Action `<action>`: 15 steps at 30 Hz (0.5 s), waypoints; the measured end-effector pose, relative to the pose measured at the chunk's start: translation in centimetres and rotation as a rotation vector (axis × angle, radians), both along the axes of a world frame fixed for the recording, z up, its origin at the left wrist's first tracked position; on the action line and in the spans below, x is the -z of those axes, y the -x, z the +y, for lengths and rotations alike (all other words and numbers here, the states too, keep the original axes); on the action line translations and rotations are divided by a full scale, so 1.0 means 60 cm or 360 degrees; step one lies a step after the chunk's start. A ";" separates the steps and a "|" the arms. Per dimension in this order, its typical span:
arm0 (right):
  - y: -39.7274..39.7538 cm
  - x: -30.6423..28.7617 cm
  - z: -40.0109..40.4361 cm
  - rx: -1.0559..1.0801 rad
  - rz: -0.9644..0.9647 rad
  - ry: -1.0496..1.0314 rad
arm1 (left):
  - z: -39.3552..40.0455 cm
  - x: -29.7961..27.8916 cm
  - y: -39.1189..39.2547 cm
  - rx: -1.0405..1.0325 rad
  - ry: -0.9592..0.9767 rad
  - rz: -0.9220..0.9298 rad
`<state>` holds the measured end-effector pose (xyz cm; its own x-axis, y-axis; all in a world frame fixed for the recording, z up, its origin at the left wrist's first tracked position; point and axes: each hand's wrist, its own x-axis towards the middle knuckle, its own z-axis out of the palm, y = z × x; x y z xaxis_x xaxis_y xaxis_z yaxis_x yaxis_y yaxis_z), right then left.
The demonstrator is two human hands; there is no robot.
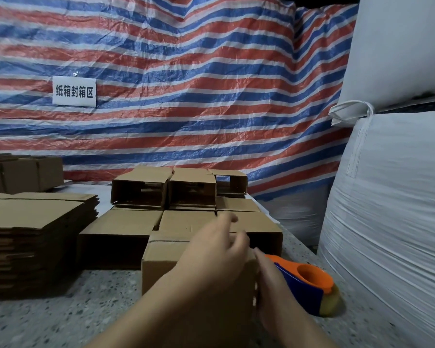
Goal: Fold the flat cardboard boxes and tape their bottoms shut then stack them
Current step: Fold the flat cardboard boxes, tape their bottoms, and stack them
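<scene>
A folded cardboard box (158,270) stands on the speckled table (60,317) right in front of me. My left hand (211,254) reaches over its top, fingers apart and slightly blurred. My right hand (271,290) lies flat against the box's right side and steadies it. Behind the box, folded boxes (121,227) lie in rows with open ends facing me, and a second layer (141,189) sits on the far ones. A thick stack of flat boxes (30,222) is at the left. An orange and blue tape dispenser (309,280) rests just right of my right hand.
Large white sacks (387,222) stand close to the table's right edge. A red, white and blue striped tarp (186,96) with a white sign (74,91) hangs behind. More cardboard (23,174) sits at the back left.
</scene>
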<state>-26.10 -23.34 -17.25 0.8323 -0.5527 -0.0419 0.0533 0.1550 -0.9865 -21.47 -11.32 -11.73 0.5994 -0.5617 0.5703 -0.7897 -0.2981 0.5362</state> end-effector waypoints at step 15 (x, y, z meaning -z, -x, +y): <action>0.025 0.052 0.032 -0.0011 -0.0207 0.0440 | 0.140 0.116 -0.044 -0.0183 0.0687 0.0657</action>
